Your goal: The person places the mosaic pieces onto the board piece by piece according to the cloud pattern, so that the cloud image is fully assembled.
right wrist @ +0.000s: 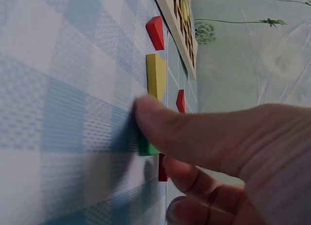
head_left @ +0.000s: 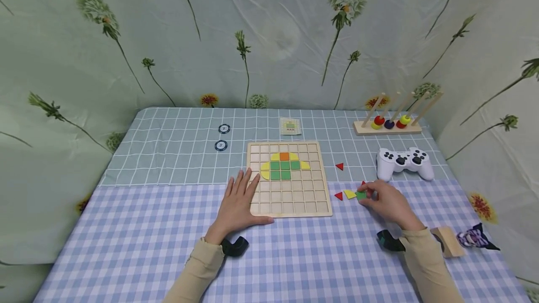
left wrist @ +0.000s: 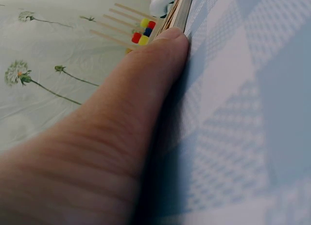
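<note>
A square wooden grid board (head_left: 303,197) lies mid-table, with green, yellow and one orange tile (head_left: 284,156) set in its upper cells. My left hand (head_left: 237,204) rests at its left side with fingers spread and straight, the thumb (left wrist: 163,45) along the near edge. To the right of the board, my right hand (head_left: 389,202) pinches a green square tile (head_left: 360,195) between thumb and finger, at the tabletop. A yellow curved tile (head_left: 349,194) and a red triangle (head_left: 338,196) lie left of it. Another red triangle (head_left: 339,166) is farther back; part of a third shows beside my fingers.
Behind the board lies a small pattern card (head_left: 290,126). Two round chips (head_left: 221,145) are at back left. A peg stand with beads (head_left: 387,130) and a white game controller (head_left: 404,162) stand at right. Near my right sleeve are a wooden block (head_left: 449,242) and a purple-black figure (head_left: 476,237).
</note>
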A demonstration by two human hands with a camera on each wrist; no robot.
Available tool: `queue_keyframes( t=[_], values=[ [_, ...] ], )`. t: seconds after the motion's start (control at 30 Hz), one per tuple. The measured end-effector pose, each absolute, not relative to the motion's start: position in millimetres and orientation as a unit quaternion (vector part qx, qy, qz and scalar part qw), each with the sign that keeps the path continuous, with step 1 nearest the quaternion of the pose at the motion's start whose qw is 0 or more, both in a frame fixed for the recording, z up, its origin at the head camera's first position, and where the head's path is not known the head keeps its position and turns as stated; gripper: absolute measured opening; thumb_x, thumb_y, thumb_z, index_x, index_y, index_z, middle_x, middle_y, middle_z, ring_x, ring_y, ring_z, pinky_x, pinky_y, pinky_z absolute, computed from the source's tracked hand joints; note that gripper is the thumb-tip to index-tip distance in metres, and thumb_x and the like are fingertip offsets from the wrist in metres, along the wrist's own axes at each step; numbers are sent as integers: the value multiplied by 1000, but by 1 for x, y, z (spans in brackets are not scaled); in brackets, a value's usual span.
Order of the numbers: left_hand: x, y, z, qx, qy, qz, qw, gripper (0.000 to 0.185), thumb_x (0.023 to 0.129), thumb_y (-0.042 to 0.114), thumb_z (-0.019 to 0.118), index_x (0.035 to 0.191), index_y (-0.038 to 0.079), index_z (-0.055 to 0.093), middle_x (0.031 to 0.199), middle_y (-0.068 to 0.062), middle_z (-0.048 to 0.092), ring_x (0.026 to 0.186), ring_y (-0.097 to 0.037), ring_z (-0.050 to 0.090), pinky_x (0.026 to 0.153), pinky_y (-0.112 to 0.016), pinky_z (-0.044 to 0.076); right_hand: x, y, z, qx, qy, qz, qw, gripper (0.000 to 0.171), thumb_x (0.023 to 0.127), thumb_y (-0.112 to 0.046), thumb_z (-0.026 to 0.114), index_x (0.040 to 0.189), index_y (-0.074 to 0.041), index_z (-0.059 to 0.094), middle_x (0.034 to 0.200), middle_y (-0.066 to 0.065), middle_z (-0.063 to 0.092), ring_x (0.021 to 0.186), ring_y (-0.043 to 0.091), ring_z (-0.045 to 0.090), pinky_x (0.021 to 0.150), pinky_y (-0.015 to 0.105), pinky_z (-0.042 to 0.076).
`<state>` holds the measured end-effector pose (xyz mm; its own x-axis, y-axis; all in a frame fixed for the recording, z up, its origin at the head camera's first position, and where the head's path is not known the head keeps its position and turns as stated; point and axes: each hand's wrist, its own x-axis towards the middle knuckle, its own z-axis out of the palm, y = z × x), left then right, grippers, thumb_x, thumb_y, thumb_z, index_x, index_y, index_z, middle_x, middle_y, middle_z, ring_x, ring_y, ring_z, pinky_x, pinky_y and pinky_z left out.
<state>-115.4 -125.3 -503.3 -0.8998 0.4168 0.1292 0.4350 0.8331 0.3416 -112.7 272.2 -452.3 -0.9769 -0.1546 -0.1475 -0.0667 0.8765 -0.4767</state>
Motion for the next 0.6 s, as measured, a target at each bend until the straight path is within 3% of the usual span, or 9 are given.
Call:
queue_keyframes(
  t=[0.27, 0.6],
  values=[
    [-115, -125, -503, -226, -957, -182, 26, 119, 64, 80, 61, 153, 12, 20, 157, -13, 9, 143, -32, 2, 113, -46, -2, -110, 272, -450, -44, 958, -262, 107, 26, 73, -17, 82, 87, -11, 61, 80, 1, 56, 68, 19, 47, 58, 32, 36],
    [-115, -125, -503, -225, -957, -182, 31, 118, 64, 79, 62, 152, 11, 22, 157, -14, 10, 143, -32, 4, 113, -46, 0, -111, 262, -446, -34, 956, -284, 59, 22, 78, -16, 79, 84, -11, 58, 76, 0, 55, 61, 17, 44, 53, 30, 34]
  ],
)
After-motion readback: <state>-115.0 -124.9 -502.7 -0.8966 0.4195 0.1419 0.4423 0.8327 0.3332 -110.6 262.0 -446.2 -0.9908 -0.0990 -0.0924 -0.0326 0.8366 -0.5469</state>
